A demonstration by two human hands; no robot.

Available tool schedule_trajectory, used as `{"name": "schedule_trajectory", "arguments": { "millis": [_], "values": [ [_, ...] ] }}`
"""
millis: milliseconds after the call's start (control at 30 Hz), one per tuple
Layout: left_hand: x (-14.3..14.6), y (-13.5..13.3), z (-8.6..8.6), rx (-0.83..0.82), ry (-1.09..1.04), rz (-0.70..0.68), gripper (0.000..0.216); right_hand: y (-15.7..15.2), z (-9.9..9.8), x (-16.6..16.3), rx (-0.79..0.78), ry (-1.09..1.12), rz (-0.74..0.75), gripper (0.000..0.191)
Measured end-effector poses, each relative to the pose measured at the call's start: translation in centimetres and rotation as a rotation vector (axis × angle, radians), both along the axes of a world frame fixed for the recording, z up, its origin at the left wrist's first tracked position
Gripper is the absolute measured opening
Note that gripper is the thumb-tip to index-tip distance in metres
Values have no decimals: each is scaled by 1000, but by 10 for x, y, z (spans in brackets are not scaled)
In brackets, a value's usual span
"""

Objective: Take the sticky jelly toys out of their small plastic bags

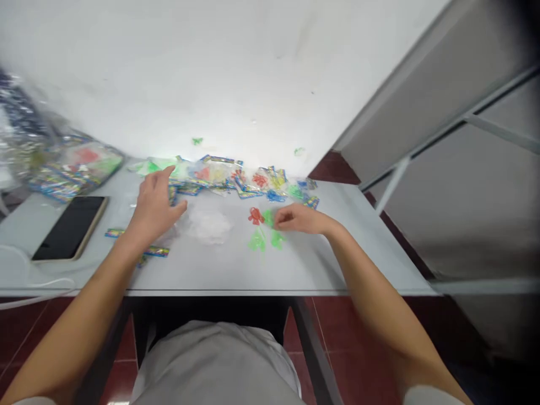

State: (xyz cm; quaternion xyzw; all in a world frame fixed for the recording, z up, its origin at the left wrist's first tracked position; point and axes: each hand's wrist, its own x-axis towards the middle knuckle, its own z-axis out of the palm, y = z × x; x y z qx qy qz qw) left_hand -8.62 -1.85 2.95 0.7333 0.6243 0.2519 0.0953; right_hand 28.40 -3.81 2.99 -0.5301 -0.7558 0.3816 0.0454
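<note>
My left hand (155, 201) is over the left part of the table, thumb and fingers apart, holding nothing. It is beside a heap of clear plastic (208, 226) and in front of the row of small clear packets. My right hand (298, 218) is low over the table with its fingers curled together at a green plastic piece (269, 217); what is between the fingertips is hidden. Nearby lie a red plastic piece (255, 216), a light green piece (256, 241) and another green piece (277, 239).
Packets with coloured pieces (260, 180) and printed strips line the table's back edge, against a white wall (236, 73). At left are a phone (71, 229), a large filled plastic bag (76, 169), loose printed strips (157, 251) and a white cable (42, 286).
</note>
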Motion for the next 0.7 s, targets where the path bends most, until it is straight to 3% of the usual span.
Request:
{"name": "schedule_trajectory", "arguments": {
  "millis": [100, 233, 367, 500, 633, 700],
  "values": [
    [-48, -21, -14, 67, 63, 259, 79, 1, 2, 2, 31, -61, 15, 28],
    [-105, -39, -25, -26, 68, 491, 84, 12, 14, 1, 48, -65, -41, 34],
    [-138, -35, -32, -31, 19, 572, 81, 24, 21, -13, 101, 3, -128, 38],
    [-155, -22, -44, 12, -8, 538, 85, 40, 9, -34, 220, 156, -176, 35],
    [-158, -25, -43, 11, -32, 532, 92, 63, -3, -63, 452, 141, -140, 19],
    [-149, -31, -38, 53, -3, 512, 85, 76, -6, -82, 571, 97, -103, 15]
  ]
}}
